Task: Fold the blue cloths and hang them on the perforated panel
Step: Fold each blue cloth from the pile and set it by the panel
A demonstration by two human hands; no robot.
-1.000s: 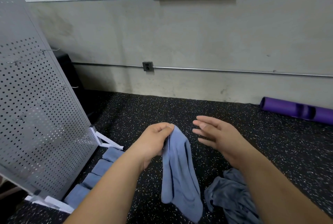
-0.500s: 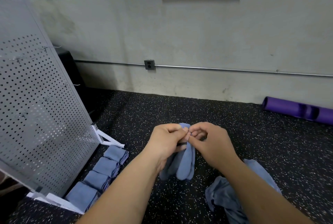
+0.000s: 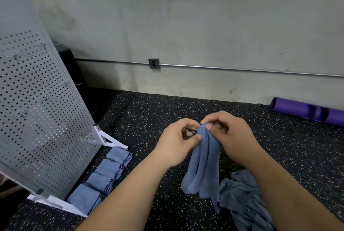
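Observation:
A blue cloth [image 3: 202, 165] hangs doubled over in front of me, its top pinched between my left hand [image 3: 175, 143] and my right hand [image 3: 232, 137]. Both hands meet at the cloth's upper edge, fingers closed on it. A heap of unfolded blue cloths [image 3: 242, 199] lies on the floor below my right forearm. Several folded blue cloths [image 3: 104, 176] lie in a row along the foot of the grey perforated panel [image 3: 37, 119], which leans at the left and carries several bare wire hooks [image 3: 72, 83].
The floor is black speckled rubber [image 3: 149, 115]. A purple roll [image 3: 307, 110] lies at the wall on the right. A conduit with an outlet box [image 3: 154, 63] runs along the concrete wall. The panel's white feet [image 3: 111, 141] stick out onto the floor.
One second ago only my left hand held the hanging cloth and my right hand was open. My right hand has since closed on the top edge, and the cloth now hangs doubled and shorter.

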